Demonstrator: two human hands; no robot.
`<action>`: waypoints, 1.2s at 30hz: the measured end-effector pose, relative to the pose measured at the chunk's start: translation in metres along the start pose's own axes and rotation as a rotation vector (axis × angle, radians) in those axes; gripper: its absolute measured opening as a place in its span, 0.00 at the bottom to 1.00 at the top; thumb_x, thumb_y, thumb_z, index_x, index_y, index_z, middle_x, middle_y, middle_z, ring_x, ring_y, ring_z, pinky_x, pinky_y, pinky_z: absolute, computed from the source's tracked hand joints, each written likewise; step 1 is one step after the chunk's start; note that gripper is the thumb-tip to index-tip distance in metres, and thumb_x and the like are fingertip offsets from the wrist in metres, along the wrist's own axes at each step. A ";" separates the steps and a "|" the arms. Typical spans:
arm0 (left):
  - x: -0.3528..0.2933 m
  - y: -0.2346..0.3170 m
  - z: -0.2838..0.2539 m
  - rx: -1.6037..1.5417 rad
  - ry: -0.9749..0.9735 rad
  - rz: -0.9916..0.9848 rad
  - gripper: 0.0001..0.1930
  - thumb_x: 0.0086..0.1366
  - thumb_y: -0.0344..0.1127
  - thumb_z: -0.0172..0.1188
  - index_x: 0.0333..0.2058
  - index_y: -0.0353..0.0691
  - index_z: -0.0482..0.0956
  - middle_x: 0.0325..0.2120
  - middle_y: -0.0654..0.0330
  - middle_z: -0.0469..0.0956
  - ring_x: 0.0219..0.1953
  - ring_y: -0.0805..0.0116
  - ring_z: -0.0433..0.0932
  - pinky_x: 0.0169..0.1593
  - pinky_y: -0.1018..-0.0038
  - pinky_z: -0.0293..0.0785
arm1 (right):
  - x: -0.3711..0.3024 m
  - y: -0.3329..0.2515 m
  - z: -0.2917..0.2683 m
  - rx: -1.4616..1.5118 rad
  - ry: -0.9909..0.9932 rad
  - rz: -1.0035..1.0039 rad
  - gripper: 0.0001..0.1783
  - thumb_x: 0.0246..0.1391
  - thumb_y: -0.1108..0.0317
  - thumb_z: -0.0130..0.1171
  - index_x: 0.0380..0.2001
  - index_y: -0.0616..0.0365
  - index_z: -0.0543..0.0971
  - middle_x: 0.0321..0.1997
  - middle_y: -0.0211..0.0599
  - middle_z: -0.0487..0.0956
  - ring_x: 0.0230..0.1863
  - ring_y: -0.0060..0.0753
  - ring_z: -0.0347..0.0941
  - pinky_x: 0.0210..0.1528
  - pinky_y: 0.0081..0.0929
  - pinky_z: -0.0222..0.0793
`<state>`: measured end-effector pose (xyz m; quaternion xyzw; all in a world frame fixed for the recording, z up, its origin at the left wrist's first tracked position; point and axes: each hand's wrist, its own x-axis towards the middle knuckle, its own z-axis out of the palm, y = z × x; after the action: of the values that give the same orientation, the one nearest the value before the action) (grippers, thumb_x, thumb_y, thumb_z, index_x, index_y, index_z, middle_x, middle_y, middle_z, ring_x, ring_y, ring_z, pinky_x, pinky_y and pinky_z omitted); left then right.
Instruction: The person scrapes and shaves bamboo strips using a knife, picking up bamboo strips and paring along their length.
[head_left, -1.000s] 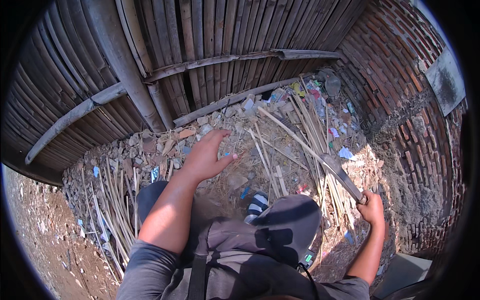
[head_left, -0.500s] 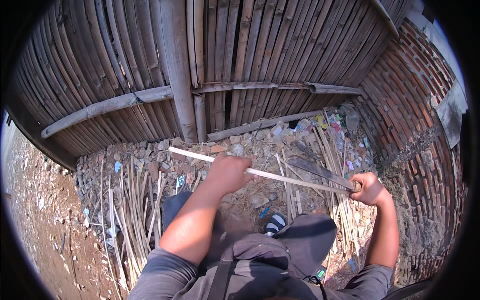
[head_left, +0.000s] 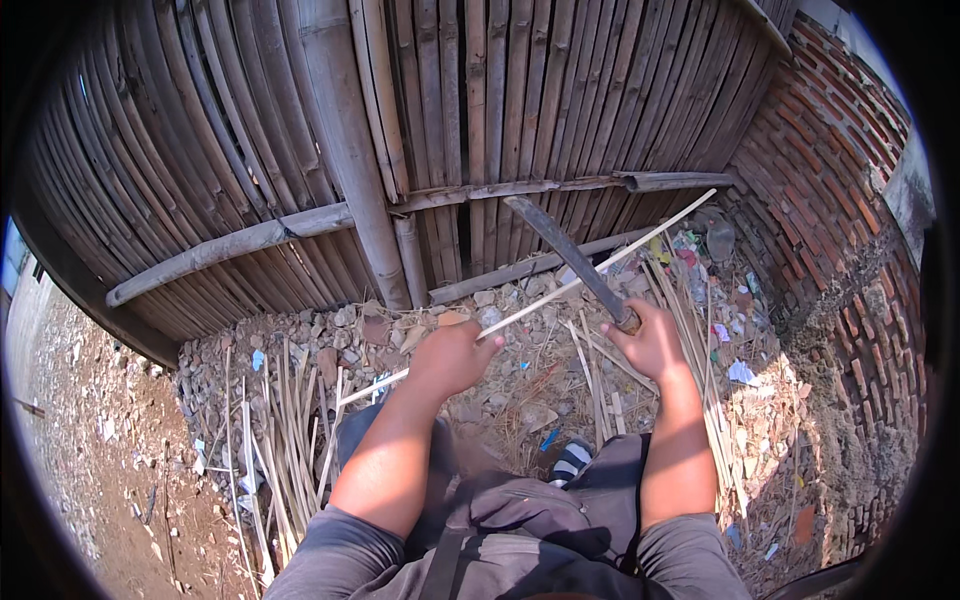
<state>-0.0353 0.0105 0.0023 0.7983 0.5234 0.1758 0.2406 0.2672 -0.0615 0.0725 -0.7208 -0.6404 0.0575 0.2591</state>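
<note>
My left hand (head_left: pixel 452 360) is closed round a long, thin, pale bamboo strip (head_left: pixel 540 301). The strip slants from low on the left up to the far right. My right hand (head_left: pixel 648 342) grips the short handle of a machete (head_left: pixel 572 256), its dark blade pointing up and to the left. Blade and strip cross in the picture just beyond my right hand; whether they touch I cannot tell. Split bamboo strips (head_left: pixel 283 430) lie in a pile to the left of my legs. Another bundle of strips (head_left: pixel 708 400) lies on the ground to the right.
A bamboo slat fence (head_left: pixel 560 90) stands in front of me, with a horizontal pole (head_left: pixel 235 248) along it. To the right rises a brick wall (head_left: pixel 850 170). Rubble (head_left: pixel 490 302) and litter cover the ground below the fence. My sandalled foot (head_left: pixel 573 462) is between the piles.
The strip has swung from sloping down rightward to sloping up rightward. My right hand has moved left and slightly up, and the machete blade has tipped more upright.
</note>
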 end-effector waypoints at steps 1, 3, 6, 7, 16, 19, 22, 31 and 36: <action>0.000 0.000 0.001 -0.023 0.018 -0.003 0.28 0.70 0.61 0.56 0.36 0.37 0.83 0.27 0.45 0.82 0.36 0.40 0.82 0.42 0.48 0.76 | -0.003 0.007 0.014 0.098 -0.018 -0.004 0.24 0.48 0.54 0.76 0.41 0.61 0.83 0.32 0.56 0.82 0.35 0.58 0.80 0.41 0.42 0.74; 0.001 0.006 0.000 0.011 -0.006 -0.013 0.27 0.70 0.61 0.56 0.36 0.38 0.83 0.27 0.46 0.82 0.36 0.40 0.82 0.42 0.48 0.76 | -0.007 0.029 0.041 0.189 -0.049 -0.034 0.24 0.49 0.54 0.75 0.41 0.60 0.83 0.30 0.55 0.81 0.33 0.57 0.79 0.39 0.42 0.73; 0.003 0.007 0.001 0.028 -0.032 -0.031 0.26 0.70 0.61 0.56 0.37 0.38 0.83 0.26 0.47 0.82 0.36 0.41 0.83 0.41 0.48 0.77 | -0.002 0.042 0.039 0.143 -0.113 0.057 0.23 0.49 0.55 0.75 0.41 0.61 0.83 0.29 0.54 0.81 0.31 0.56 0.78 0.38 0.44 0.72; 0.004 0.012 0.001 0.021 -0.028 -0.011 0.26 0.70 0.60 0.56 0.38 0.38 0.82 0.26 0.47 0.82 0.36 0.41 0.83 0.41 0.48 0.77 | 0.001 0.053 0.041 0.196 -0.051 0.028 0.23 0.49 0.56 0.75 0.41 0.61 0.83 0.29 0.53 0.82 0.31 0.55 0.79 0.38 0.44 0.72; 0.013 0.037 0.031 0.007 -0.076 0.030 0.27 0.67 0.60 0.60 0.37 0.37 0.81 0.28 0.45 0.83 0.36 0.40 0.83 0.41 0.49 0.78 | 0.000 0.030 0.038 0.041 -0.343 0.159 0.23 0.49 0.57 0.75 0.44 0.60 0.83 0.31 0.58 0.82 0.38 0.56 0.82 0.43 0.43 0.75; 0.011 0.035 0.030 0.022 -0.067 0.053 0.26 0.65 0.60 0.62 0.37 0.37 0.81 0.28 0.45 0.83 0.36 0.41 0.83 0.41 0.49 0.78 | 0.005 0.073 0.050 0.196 -0.370 0.177 0.28 0.49 0.56 0.75 0.51 0.60 0.82 0.39 0.58 0.84 0.44 0.53 0.83 0.48 0.39 0.76; 0.007 0.026 0.023 0.057 0.003 0.047 0.27 0.64 0.61 0.63 0.37 0.37 0.82 0.25 0.48 0.82 0.33 0.42 0.84 0.39 0.51 0.78 | 0.019 0.115 0.055 0.302 -0.209 0.431 0.34 0.49 0.56 0.75 0.56 0.65 0.79 0.46 0.58 0.85 0.48 0.51 0.83 0.54 0.38 0.75; 0.001 0.027 0.018 0.036 -0.036 0.001 0.28 0.63 0.61 0.64 0.36 0.35 0.81 0.28 0.45 0.83 0.37 0.41 0.84 0.42 0.50 0.78 | -0.005 0.031 0.058 0.107 -0.467 0.111 0.30 0.50 0.53 0.74 0.50 0.64 0.82 0.42 0.56 0.85 0.46 0.52 0.83 0.50 0.41 0.75; -0.001 0.015 0.012 0.065 -0.007 0.043 0.29 0.62 0.62 0.65 0.36 0.35 0.81 0.24 0.48 0.82 0.34 0.42 0.84 0.40 0.50 0.78 | -0.002 0.045 0.050 0.232 -0.411 0.182 0.27 0.50 0.52 0.75 0.46 0.61 0.84 0.38 0.49 0.86 0.41 0.48 0.83 0.48 0.40 0.75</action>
<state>-0.0182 0.0021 0.0009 0.8174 0.5107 0.1609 0.2125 0.2863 -0.0509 0.0089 -0.7141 -0.6011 0.2992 0.1980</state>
